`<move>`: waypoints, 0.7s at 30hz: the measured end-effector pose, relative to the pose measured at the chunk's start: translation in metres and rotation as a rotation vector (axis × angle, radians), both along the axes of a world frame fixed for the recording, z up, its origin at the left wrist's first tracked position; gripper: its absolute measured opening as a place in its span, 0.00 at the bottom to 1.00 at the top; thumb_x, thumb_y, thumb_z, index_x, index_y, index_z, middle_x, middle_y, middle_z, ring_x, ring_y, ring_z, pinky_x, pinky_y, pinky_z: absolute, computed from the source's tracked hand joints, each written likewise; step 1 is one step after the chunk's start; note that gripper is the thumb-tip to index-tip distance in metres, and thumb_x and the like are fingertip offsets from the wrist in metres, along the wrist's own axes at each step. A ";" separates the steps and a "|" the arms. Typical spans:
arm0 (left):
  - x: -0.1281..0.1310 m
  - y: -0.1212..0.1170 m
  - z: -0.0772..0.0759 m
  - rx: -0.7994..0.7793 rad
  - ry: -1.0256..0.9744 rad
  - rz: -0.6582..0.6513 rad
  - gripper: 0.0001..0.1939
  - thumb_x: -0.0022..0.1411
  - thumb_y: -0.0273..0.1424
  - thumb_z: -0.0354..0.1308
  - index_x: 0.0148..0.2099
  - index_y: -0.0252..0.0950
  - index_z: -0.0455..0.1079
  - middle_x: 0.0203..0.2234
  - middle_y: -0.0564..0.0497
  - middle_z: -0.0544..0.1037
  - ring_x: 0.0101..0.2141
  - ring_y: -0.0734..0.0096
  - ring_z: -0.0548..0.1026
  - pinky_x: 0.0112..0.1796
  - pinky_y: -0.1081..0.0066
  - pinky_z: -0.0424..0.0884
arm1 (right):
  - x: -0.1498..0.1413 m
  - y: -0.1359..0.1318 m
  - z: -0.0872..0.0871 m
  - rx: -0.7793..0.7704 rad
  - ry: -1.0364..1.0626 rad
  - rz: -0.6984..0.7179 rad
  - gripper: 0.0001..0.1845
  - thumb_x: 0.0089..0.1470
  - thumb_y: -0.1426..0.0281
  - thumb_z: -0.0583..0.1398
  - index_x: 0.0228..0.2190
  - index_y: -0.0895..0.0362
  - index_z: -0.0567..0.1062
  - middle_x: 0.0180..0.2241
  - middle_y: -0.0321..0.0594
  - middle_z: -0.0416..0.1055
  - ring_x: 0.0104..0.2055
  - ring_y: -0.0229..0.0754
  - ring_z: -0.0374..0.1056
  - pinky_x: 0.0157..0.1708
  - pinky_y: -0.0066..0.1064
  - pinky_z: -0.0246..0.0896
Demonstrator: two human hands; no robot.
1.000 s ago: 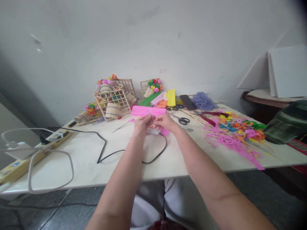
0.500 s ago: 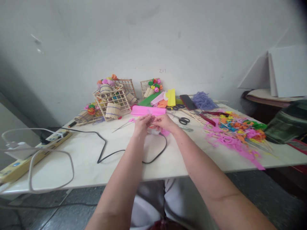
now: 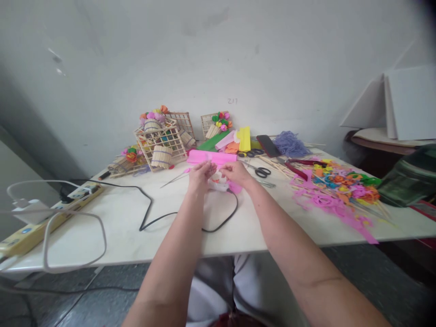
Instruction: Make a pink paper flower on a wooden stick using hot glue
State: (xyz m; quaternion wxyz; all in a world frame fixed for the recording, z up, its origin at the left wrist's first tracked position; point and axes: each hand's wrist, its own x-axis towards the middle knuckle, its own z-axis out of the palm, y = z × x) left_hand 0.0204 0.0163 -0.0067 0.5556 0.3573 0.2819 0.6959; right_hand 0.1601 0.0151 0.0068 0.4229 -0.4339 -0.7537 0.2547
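My left hand [image 3: 201, 174] is closed, its fingertips pinched together over the middle of the table; what they hold is too small to make out. Just to its right, my right hand [image 3: 235, 173] is pinched too, and I cannot make out anything in its fingertips. A small gap separates the two hands. Below them lies a white object [image 3: 218, 185] with orange marks, partly hidden, joined to a black cord [image 3: 223, 222]. Directly behind the hands stretches a pink paper strip [image 3: 213, 157]. To the left, a thin stick with a pink tip [image 3: 177, 177] lies on the table.
Stick baskets with paper flowers [image 3: 161, 147] stand at the back left. Black-handled scissors [image 3: 262, 172], red-handled pliers [image 3: 298, 168] and a heap of coloured paper scraps [image 3: 340, 190] lie to the right. A yellow power strip [image 3: 44, 227] runs along the left, and a green jar [image 3: 407, 179] stands far right.
My hands have moved slightly apart, and more of the white object shows between them. The whole view has shifted a little.
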 end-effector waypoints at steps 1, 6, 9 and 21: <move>-0.001 0.000 0.000 0.000 -0.006 0.001 0.11 0.40 0.28 0.64 0.29 0.30 0.70 0.22 0.49 0.75 0.25 0.74 0.74 0.33 0.72 0.69 | 0.001 0.002 -0.002 0.071 -0.080 -0.068 0.06 0.44 0.69 0.57 0.23 0.58 0.73 0.21 0.38 0.71 0.22 0.37 0.66 0.25 0.28 0.60; -0.009 0.000 0.004 -0.008 -0.054 0.026 0.08 0.43 0.25 0.62 0.30 0.30 0.70 0.22 0.49 0.75 0.24 0.76 0.73 0.31 0.73 0.69 | 0.001 0.003 -0.006 0.148 -0.450 -0.146 0.17 0.43 0.60 0.59 0.35 0.54 0.74 0.31 0.39 0.74 0.35 0.44 0.68 0.33 0.32 0.57; -0.013 0.000 0.007 0.004 -0.082 0.041 0.05 0.45 0.24 0.60 0.29 0.30 0.70 0.22 0.49 0.75 0.23 0.77 0.73 0.29 0.76 0.69 | -0.002 -0.004 -0.004 0.065 -0.555 -0.096 0.24 0.41 0.54 0.58 0.39 0.54 0.72 0.32 0.41 0.74 0.34 0.44 0.68 0.33 0.31 0.56; -0.017 -0.002 0.016 0.014 -0.188 0.021 0.02 0.49 0.20 0.56 0.28 0.29 0.69 0.19 0.51 0.75 0.20 0.80 0.72 0.25 0.80 0.69 | -0.028 -0.022 -0.007 0.135 -0.967 -0.126 0.22 0.40 0.71 0.55 0.42 0.57 0.68 0.35 0.48 0.72 0.40 0.49 0.66 0.37 0.34 0.54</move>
